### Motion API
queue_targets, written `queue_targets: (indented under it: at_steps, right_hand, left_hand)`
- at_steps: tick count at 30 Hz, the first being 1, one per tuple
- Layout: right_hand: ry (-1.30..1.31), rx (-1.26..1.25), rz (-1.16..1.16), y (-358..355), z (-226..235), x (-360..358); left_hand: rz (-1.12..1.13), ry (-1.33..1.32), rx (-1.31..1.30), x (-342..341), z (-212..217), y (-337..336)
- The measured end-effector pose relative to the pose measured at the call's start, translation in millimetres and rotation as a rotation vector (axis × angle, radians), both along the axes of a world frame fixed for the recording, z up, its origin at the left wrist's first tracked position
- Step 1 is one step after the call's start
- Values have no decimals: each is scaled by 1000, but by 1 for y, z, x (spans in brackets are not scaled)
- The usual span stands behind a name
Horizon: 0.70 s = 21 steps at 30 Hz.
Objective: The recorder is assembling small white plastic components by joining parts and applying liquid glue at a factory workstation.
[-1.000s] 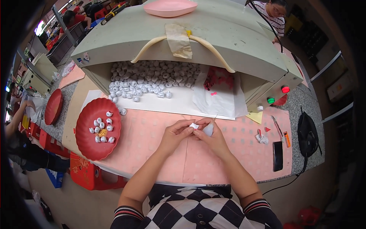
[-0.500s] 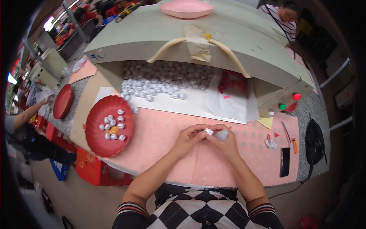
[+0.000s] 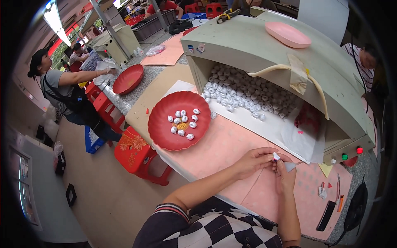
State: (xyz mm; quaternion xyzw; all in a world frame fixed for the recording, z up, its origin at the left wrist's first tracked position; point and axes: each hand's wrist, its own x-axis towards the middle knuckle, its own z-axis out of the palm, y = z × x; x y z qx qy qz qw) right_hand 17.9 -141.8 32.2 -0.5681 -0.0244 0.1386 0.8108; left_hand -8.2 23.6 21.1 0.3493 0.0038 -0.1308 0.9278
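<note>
My left hand (image 3: 251, 163) pinches a small white piece (image 3: 276, 156) with a dark pinkish spot on its lower side. Close against it, my right hand (image 3: 285, 175) has its thumb and fingers at the same piece. A small translucent squeeze bottle (image 3: 290, 166) with a thin tip is tucked in the right hand, its tip pointing away to the right. Left of my hands stands a red scalloped bowl (image 3: 159, 131) holding several round white pieces (image 3: 181, 132) with dark marks.
A grey-green hooded machine (image 3: 231, 43) shelters a heap of white pieces (image 3: 248, 93) and pink bits (image 3: 308, 118). On the pink mat lie a black phone (image 3: 326, 215) and an orange cutter (image 3: 340, 203). A red stool (image 3: 134, 155) stands left; a co-worker (image 3: 62, 87) reaches toward another red bowl (image 3: 128, 79).
The view has swung left, so the bench sits farther right and a co-worker shows more fully. Both hands stay together at the small white piece.
</note>
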Motion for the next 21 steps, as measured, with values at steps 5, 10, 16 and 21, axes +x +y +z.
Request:
queue_targets:
  at_steps: [5,10,16,21]
  right_hand:
    - [-36,-138,30,-32,0,20]
    - [-185,-466,16,-28,-1,33]
    - [-346,-461,-41,-32,-22,29]
    - [-345,-394,-47,-38,-29,26]
  left_hand:
    - [822,-432,1589,-32,53,121]
    - [911,-45,1931,-42,44,180]
    - [542,-482,1580,56,28,90]
    - [465,-507,1636,97,8,73]
